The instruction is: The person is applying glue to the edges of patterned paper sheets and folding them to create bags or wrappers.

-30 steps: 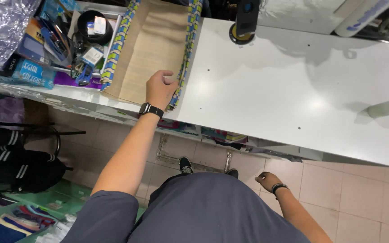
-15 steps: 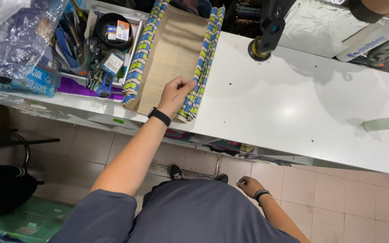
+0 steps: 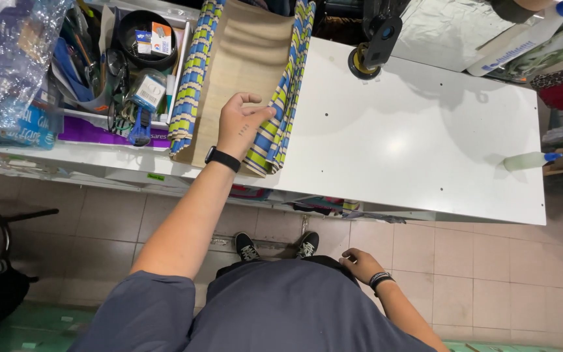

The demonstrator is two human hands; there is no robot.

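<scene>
A long tan cloth (image 3: 245, 58) with blue, yellow and white striped borders lies lengthwise on the white table (image 3: 412, 143), its two long sides folded up. My left hand (image 3: 241, 122), with a black watch on the wrist, rests on the near end of the cloth. The thumb presses on the right striped border (image 3: 288, 98) and the fingers curl over the tan middle. My right hand (image 3: 358, 264) hangs low beside my thigh, well below the table edge, loosely curled and holding nothing.
Left of the cloth sits a tray (image 3: 109, 124) crowded with tools, a black bowl (image 3: 144, 39) and small packets; a crinkled plastic bag (image 3: 8, 58) is further left. A black stand (image 3: 374, 45) rises at the table's back, and a white bottle (image 3: 526, 161) lies at its right end.
My left hand has shifted from the cloth's near edge onto its right striped border. My right hand has come up closer to my thigh. The view has drifted.
</scene>
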